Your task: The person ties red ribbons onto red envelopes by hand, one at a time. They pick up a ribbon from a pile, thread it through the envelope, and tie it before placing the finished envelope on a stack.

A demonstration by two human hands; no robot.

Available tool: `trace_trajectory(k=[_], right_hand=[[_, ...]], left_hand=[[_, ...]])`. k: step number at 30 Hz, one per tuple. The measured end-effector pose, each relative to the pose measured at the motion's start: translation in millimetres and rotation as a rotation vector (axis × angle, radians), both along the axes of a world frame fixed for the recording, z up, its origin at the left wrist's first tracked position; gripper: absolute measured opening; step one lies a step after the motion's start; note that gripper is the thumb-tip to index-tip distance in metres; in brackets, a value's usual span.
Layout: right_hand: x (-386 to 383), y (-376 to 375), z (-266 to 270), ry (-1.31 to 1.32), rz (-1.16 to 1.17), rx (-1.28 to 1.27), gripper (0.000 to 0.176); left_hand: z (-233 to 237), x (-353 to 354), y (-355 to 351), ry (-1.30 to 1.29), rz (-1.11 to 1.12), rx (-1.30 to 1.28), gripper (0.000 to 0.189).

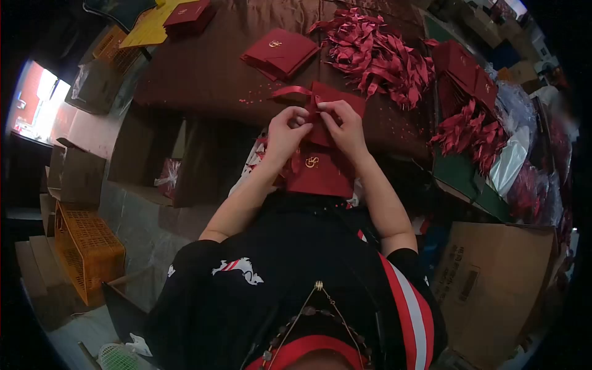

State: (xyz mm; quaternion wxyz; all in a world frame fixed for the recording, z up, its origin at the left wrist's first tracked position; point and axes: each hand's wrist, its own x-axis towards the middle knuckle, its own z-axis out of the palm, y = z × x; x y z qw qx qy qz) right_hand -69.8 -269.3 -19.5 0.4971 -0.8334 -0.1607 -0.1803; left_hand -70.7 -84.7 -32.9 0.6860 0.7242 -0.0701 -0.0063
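Above my lap, my left hand (287,134) and my right hand (344,128) come close together at the top of a red gift bag (343,97). Both are closed, fingertips pinched on a red ribbon (292,91) whose loose end sticks out to the left. The exact grip of the fingertips is partly hidden. Below my wrists, another red bag (320,172) with a gold emblem lies on my lap. Ahead on the table sit a stack of flat red bags (280,52) and a large heap of red ribbons (376,55).
A brown cloth covers the table (197,74). To the right, a green box (456,176) holds more ribboned red bags (462,68) beside clear plastic. A cardboard carton (493,277) stands at my right, an orange crate (89,250) at my left. More red bags (188,17) lie far left.
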Motion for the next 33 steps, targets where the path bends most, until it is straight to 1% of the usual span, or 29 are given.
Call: trace_trajectory(k=[1,3,4,5,7,8,10,11,14,19,21,22,24,29,31,33], right_hand=[[0.5,1.2,-0.3,0.000,0.000,0.002,0.020],[2.8,3.7,0.5,-0.107,0.017,-0.059,0.016],[1.1,4.6,1.2,-0.107,0.016,-0.057,0.016],[-2.1,5.0,1.8,-0.125,0.008,-0.104,0.015],[-5.4,7.4,4.2,-0.188,-0.004,-0.184,0.012],[-7.0,8.6,6.0,-0.187,-0.005,-0.184,0.012],[-11.9,9.8,13.0,-0.326,-0.091,-0.419,0.011],[-13.5,9.8,14.3,-0.304,-0.109,-0.434,0.013],[-14.0,10.8,7.7,-0.317,-0.105,-0.457,0.015],[-22.2,19.9,-1.5,-0.258,-0.032,-0.421,0.015],[-24.3,23.1,-2.1,-0.251,-0.008,-0.391,0.016],[-24.6,23.6,-2.8,-0.242,-0.012,-0.390,0.015],[-25.3,24.9,-1.6,-0.224,-0.035,-0.376,0.015],[-25.5,20.4,1.7,-0.194,-0.072,-0.353,0.014],[-24.9,19.8,1.4,-0.196,-0.009,-0.330,0.013],[-26.2,21.6,1.6,-0.198,-0.026,-0.329,0.013]], left_hand=[[-0.5,-2.2,-1.3,0.000,0.000,0.002,0.027],[1.1,-7.9,-3.1,0.038,0.049,0.080,0.033],[-2.9,-8.1,-3.0,-0.016,0.066,0.207,0.034],[-3.6,-8.7,-2.5,-0.016,0.065,0.208,0.034],[-0.3,-12.0,-2.6,0.003,0.070,0.432,0.031],[-4.4,-12.9,-2.5,-0.076,0.106,0.426,0.029],[-7.7,-13.1,-2.9,-0.118,0.141,0.379,0.029],[-8.8,-13.1,-3.0,-0.161,0.179,0.331,0.029],[-2.2,-14.3,-3.0,-0.136,0.155,0.299,0.027],[-11.3,-12.2,-3.8,-0.102,0.165,0.213,0.023],[-11.0,-14.0,-3.3,-0.191,0.174,0.244,0.021],[-10.3,-14.5,-3.9,-0.192,0.175,0.244,0.021],[-9.1,-15.1,-6.3,-0.283,0.220,0.246,0.020],[1.1,-17.2,-5.9,-0.246,0.226,0.266,0.020],[1.2,-18.0,-6.0,-0.243,0.221,0.282,0.019],[-0.8,-18.3,-6.5,-0.376,0.256,0.345,0.017]])
